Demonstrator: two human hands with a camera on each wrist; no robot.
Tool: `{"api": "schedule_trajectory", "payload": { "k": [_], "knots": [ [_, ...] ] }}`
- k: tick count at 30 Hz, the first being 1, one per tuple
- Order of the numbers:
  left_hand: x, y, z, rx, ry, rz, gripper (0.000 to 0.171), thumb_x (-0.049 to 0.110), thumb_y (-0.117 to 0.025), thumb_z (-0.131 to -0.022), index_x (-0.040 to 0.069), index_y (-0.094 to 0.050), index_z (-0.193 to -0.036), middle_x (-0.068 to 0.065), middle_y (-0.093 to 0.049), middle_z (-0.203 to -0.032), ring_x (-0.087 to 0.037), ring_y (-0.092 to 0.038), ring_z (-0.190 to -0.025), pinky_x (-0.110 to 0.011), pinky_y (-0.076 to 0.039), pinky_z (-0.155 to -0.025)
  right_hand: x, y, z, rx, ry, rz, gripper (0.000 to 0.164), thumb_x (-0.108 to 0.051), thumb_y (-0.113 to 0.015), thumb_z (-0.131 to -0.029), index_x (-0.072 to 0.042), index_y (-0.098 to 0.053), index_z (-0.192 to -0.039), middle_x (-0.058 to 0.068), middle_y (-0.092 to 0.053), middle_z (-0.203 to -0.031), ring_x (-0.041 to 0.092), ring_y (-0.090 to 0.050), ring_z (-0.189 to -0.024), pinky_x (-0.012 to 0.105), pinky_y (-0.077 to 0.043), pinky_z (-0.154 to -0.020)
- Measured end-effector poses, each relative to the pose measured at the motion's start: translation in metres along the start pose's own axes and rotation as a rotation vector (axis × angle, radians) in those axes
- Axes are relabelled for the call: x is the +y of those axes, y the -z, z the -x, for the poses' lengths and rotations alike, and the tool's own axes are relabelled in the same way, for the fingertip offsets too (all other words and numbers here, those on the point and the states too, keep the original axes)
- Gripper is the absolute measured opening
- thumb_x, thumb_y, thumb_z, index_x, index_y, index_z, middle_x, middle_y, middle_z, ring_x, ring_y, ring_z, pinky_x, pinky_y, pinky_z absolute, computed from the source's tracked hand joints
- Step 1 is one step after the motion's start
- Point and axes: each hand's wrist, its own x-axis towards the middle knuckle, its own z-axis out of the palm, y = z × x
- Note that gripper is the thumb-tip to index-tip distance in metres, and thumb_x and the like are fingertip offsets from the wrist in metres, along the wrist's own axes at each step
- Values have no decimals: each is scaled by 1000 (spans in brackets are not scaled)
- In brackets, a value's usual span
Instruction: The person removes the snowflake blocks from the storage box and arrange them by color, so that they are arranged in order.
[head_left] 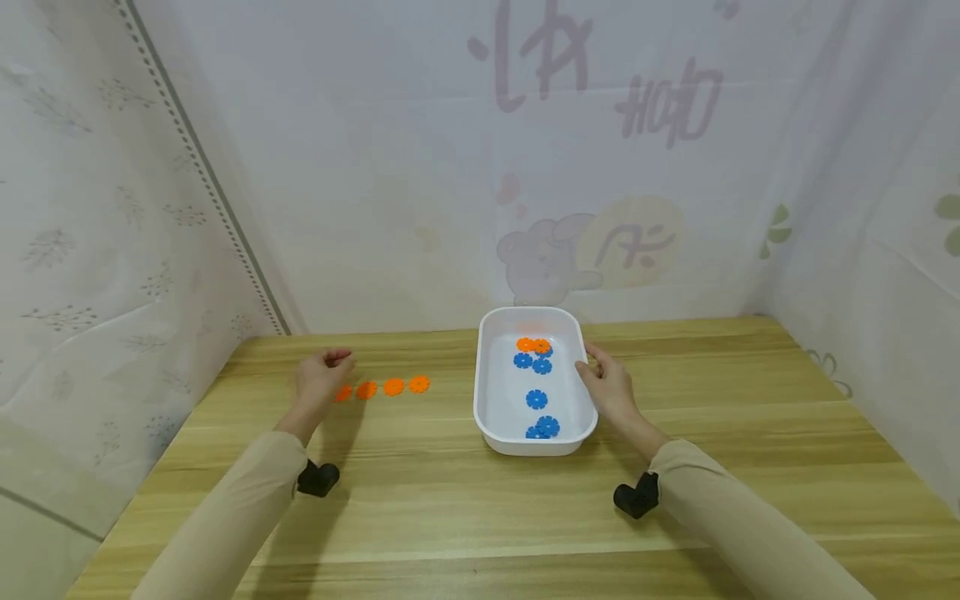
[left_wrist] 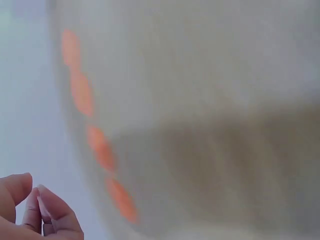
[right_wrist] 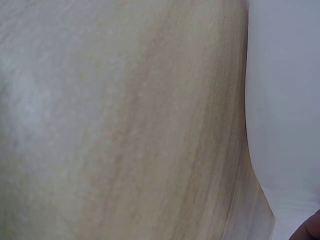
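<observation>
My left hand [head_left: 324, 379] is raised over the left end of a row of thin orange snowflake discs [head_left: 393, 387] on the table. Its fingers bend loosely toward the thumb, and the left wrist view shows no disc between the fingertips [left_wrist: 47, 192]. That hand partly covers the leftmost disc in the head view. At the right side of a white plastic tray [head_left: 491, 446], my right hand [head_left: 609, 387] grips the rim, thumb over its edge. Inside the tray lie several blue snowflake discs [head_left: 536, 399] and two orange ones [head_left: 526, 344] near the far end.
A wood-grain table [head_left: 420, 508] carries the tray and the row. Printed cloth [head_left: 390, 208] hangs along its back and both sides. Black wrist-worn devices [head_left: 318, 479] sit at the cuffs of both beige sleeves [head_left: 232, 508].
</observation>
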Motion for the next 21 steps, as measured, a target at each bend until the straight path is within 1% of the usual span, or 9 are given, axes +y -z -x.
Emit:
{"api": "schedule_trajectory", "payload": {
  "k": [3, 4, 7, 10, 12, 14, 16, 18, 21],
  "knots": [
    [30, -17, -1, -79, -4, 188, 39, 20, -52, -97, -2, -48, -129, 0, -53, -100, -9, -53, -85, -17, -49, -73, 0, 1, -1, -4, -9, -12, 46, -16, -51, -97, -4, -41, -140, 14, -55, -76, 18, -52, -64, 20, -44, -51],
    [40, -24, -1, -104, -3, 232, 40, 20, -52, -97, -1, -48, -130, 1, -52, -100, -7, -52, -84, -18, -49, -74, 0, 1, -1, -6, -10, -17, 46, -16, -51, -97, -4, -41, -141, 14, -55, -76, 19, -52, -65, 20, -44, -51],
    [71, -49, 1, -156, -42, 305, 37, 20, -54, -96, 1, -51, -127, 1, -54, -98, -5, -52, -81, -17, -48, -73, 0, 1, 0, -9, -12, -29, 46, -16, -51, -97, -4, -42, -140, 18, -56, -78, 22, -54, -66, 20, -45, -51],
    [99, -77, 0, -191, -55, 360, 31, 17, -57, -94, 1, -55, -122, 0, -55, -95, -10, -55, -84, -18, -49, -72, 0, 2, 0, -5, 0, -26, 46, -15, -51, -97, -2, -41, -140, 22, -57, -80, 26, -55, -68, 20, -45, -51],
    [114, -95, 0, -207, -65, 404, 29, 15, -59, -93, 1, -57, -118, 0, -56, -92, -13, -57, -85, -17, -50, -70, 1, 3, -1, 0, -2, -25, 46, -15, -51, -97, -3, -41, -140, 22, -57, -81, 26, -55, -68, 20, -45, -52],
    [127, -113, -1, -205, -62, 436, 27, 12, -61, -91, 0, -59, -115, -1, -57, -89, -16, -59, -85, -17, -50, -68, 1, 3, -2, 3, -1, -25, 46, -15, -51, -97, -3, -41, -140, 22, -57, -80, 25, -55, -68, 21, -46, -52],
    [137, -129, -1, -200, -54, 453, 25, 11, -63, -90, 1, -61, -112, -2, -58, -88, -20, -61, -88, -17, -51, -68, 2, 3, -3, 5, -5, -35, 46, -15, -51, -97, -4, -42, -140, 21, -57, -79, 25, -56, -67, 22, -47, -53],
    [144, -144, -2, -191, -50, 447, 24, 11, -64, -90, 1, -62, -111, -4, -59, -88, -22, -61, -88, -18, -51, -68, 3, 1, -3, 8, -3, -41, 45, -14, -52, -97, -4, -43, -140, 21, -56, -77, 24, -55, -65, 21, -47, -52],
    [149, -162, -3, -184, -46, 449, 22, 11, -64, -89, 2, -63, -109, -6, -60, -90, -27, -62, -92, -19, -52, -70, 3, -1, -4, 12, 0, -45, 45, -14, -53, -96, -4, -44, -139, 19, -56, -75, 22, -55, -63, 21, -47, -52]
  ]
}}
